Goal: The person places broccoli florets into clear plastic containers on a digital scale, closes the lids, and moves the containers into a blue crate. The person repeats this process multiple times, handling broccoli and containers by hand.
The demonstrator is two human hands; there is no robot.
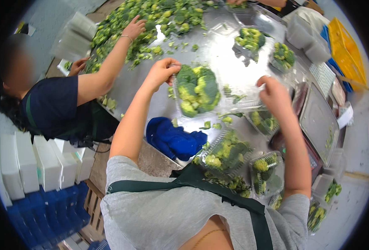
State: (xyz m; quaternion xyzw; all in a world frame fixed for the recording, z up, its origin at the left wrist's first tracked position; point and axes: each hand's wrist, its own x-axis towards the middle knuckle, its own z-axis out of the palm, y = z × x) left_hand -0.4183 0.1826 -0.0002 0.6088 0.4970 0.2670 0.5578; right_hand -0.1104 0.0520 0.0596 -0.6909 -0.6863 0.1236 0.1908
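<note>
My left hand (163,74) pinches the upper left corner of a clear plastic clamshell container (179,107). Broccoli florets (199,90), green with yellowish patches, fill its base. To the right its transparent lid (245,104) appears folded out flat, with small broccoli bits seen on or through it. My right hand (274,95) is at the lid's right edge, fingers bent; blur hides whether it grips the plastic. A blue cloth (176,137) lies crumpled on the metal table (134,84), just below the container.
Loose broccoli (178,15) is heaped at the table's far side. A co-worker's hand (135,28) reaches over it from the left. Filled clamshells (228,153) stand near my body, partly under my right arm. A metal tray (320,122) and yellow crate (344,50) are at right.
</note>
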